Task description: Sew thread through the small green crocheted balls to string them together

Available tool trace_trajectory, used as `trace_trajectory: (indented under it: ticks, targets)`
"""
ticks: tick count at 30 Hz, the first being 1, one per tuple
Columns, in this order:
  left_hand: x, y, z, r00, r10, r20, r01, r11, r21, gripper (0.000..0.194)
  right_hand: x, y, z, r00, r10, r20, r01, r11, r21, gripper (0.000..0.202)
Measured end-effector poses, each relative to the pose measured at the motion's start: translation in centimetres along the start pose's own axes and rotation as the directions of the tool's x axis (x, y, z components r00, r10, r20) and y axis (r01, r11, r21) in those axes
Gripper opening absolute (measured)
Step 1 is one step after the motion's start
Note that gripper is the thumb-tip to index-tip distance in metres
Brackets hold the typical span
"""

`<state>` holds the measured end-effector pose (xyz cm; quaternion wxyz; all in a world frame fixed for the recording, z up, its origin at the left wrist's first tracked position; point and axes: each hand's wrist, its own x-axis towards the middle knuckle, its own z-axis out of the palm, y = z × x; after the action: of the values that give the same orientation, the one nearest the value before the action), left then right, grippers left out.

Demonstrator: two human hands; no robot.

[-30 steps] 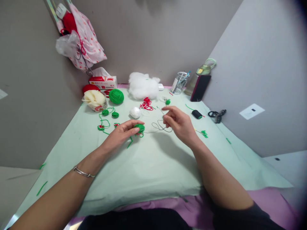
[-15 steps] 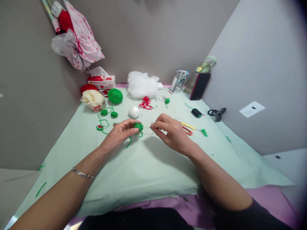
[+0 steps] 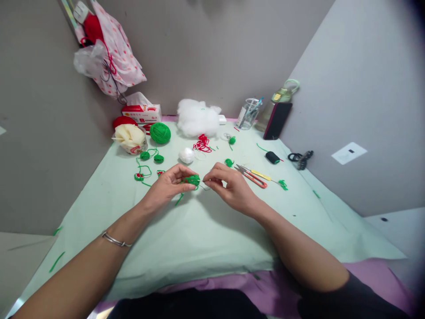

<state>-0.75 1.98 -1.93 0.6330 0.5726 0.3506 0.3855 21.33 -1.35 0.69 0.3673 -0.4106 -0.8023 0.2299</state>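
A small green crocheted piece [image 3: 192, 180] is pinched between the thumb and fingers of my left hand [image 3: 171, 182], near the table's middle. Just right of it, my right hand [image 3: 229, 184] has its thumb and forefinger pressed together on a thin needle [image 3: 201, 180], which points at the green piece. A dark thread [image 3: 206, 188] loops between the hands. Beyond my left hand lie a white yarn ball [image 3: 186, 155] and small green balls [image 3: 159, 158]. Orange-handled snips [image 3: 255, 179] and a yellow-handled hook [image 3: 260, 175] lie beyond my right hand.
White stuffing [image 3: 198, 118], a green yarn ball [image 3: 160, 133] and a tissue box [image 3: 142, 114] stand along the back. At the back right are a pen jar [image 3: 248, 114], a bottle [image 3: 265, 116] and a phone [image 3: 278, 121]. A black spool [image 3: 272, 157] lies at right.
My right hand has moved left, closer to the green piece, and the gap between my hands is smaller. The snips and a small green tuft behind it now show more fully.
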Motion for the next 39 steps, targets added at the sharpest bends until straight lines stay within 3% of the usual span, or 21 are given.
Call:
trace_trajectory:
  ticks: [6,18,28,30,33,36,39]
  targets:
    - [0.0,0.0,-0.2,0.999,-0.016,0.035,0.017,1.0,-0.018,0.029,0.3,0.4,-0.5,0.993,0.085,0.086,-0.099,0.98,0.172,0.017]
    - [0.0,0.1,-0.2,0.999,-0.009,0.049,0.011,0.999,-0.043,0.029,0.5,1.9,-0.4,0.981,0.136,0.138,-0.179,0.908,0.379,0.013]
    - [0.1,-0.4,0.1,0.999,0.014,0.032,-0.014,1.0,0.01,0.03,0.4,0.9,0.9,0.969,0.236,0.07,-0.245,0.903,0.353,0.008]
    - [0.1,-0.4,0.2,0.999,0.014,0.029,-0.015,1.0,0.027,0.031,0.2,0.5,1.4,0.977,0.214,0.002,-0.205,0.935,0.29,0.004]
    - [0.0,-0.4,0.5,0.999,0.031,0.016,-0.032,0.998,0.061,0.032,-0.4,-0.1,2.2,0.993,0.006,-0.116,-0.006,1.0,0.0,0.006]
    - [-0.1,-0.3,1.0,0.998,0.051,-0.023,-0.047,0.991,0.123,0.031,-0.7,-0.1,2.6,0.981,-0.176,-0.083,0.14,0.934,-0.328,0.013]
    - [-0.3,-0.2,1.6,0.997,0.055,-0.056,-0.042,0.977,0.208,0.031,-0.7,0.0,2.7,0.978,-0.209,-0.006,0.179,0.855,-0.486,0.023]
